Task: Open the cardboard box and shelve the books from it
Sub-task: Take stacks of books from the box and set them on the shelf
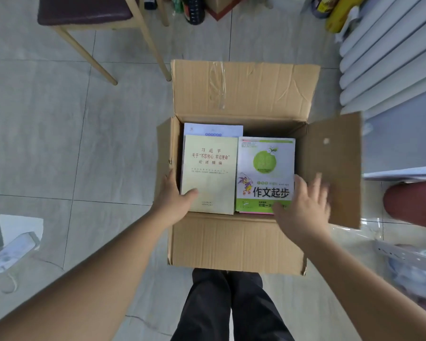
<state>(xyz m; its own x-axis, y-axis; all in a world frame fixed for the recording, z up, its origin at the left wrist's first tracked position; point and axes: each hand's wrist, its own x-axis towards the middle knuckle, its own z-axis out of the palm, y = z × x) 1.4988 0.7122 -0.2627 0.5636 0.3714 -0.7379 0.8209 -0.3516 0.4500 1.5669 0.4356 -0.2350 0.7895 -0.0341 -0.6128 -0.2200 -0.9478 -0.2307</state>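
The cardboard box (236, 242) stands open on the floor in front of my legs, its flaps folded out. Inside lie a pale yellow book (210, 173) on the left and a white-and-green book (266, 168) on the right, with a white-blue book (213, 129) peeking out behind the yellow one. My left hand (174, 200) rests at the yellow book's left edge, thumb on its cover, fingers hidden down its side. Fingers spread, my right hand (303, 207) hovers, blurred, over the green book's lower right corner, beside the right flap (337, 168).
A wooden chair (103, 25) stands at the back left. A white radiator (389, 57) lines the right wall, with a reddish-pink bin (413, 205) below it. A white power strip (12, 252) lies on the floor at left. Bottles and clutter sit at the back.
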